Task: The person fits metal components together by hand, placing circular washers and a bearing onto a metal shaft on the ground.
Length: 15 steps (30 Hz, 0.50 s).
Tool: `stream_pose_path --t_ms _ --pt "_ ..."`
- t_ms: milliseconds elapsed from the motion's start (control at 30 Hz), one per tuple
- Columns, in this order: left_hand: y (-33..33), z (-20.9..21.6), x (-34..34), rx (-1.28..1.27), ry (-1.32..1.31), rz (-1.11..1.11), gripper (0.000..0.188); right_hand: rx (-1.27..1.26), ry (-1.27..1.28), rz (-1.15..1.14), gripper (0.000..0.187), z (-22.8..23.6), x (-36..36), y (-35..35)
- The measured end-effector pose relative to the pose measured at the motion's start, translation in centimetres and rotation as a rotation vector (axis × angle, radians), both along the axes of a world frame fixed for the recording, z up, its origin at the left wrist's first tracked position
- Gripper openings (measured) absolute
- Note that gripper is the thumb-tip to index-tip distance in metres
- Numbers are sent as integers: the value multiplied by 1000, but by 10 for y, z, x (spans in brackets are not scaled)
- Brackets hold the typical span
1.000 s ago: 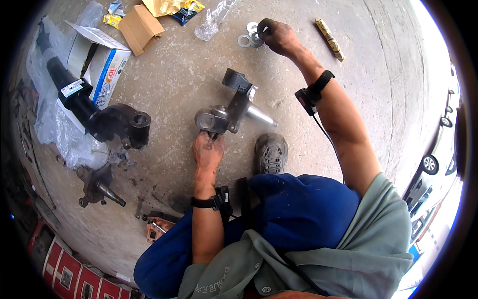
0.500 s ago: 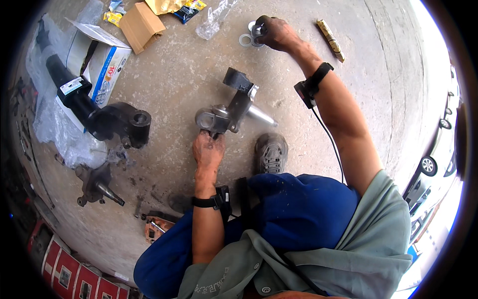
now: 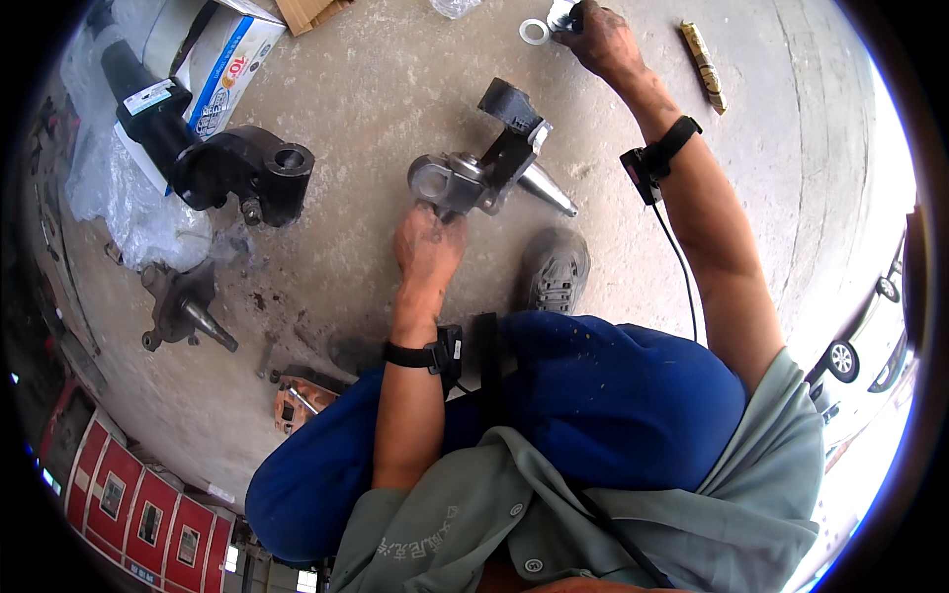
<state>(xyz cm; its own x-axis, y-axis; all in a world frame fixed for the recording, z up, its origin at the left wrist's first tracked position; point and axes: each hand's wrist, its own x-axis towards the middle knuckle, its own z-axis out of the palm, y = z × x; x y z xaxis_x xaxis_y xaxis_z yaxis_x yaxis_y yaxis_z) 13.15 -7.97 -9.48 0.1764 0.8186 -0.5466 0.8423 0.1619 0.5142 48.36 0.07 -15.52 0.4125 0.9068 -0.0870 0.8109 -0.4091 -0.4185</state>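
Note:
A dark steering knuckle with a bright tapered spindle stands on the concrete in front of me. My left hand is closed round its lower near end, the fingertips partly hidden beneath the metal. Far off at the top, my right hand reaches out with its fingers curled down beside a flat metal ring. A shiny metal piece shows at those fingertips; what they pinch is mostly hidden.
A black axle beam lies at left by a white-and-blue box and plastic wrap. Below it sits a second steering knuckle. A wrapped stick-shaped thing lies right of my right hand. My shoe is near the spindle.
The view has tilted, so the floor things sit higher in the picture. My right hand stays at the metal rings and my left hand keeps its hold on the steering knuckle.

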Motion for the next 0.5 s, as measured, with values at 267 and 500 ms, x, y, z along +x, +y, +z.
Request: stream_pose_path --t_ms 267,500 --pt "0 3 3 -18 48 8 28 -15 19 55 24 1 -5 6" --pt "-2 -2 -1 -9 -10 -10 30 73 -31 -41 37 11 -10 4"
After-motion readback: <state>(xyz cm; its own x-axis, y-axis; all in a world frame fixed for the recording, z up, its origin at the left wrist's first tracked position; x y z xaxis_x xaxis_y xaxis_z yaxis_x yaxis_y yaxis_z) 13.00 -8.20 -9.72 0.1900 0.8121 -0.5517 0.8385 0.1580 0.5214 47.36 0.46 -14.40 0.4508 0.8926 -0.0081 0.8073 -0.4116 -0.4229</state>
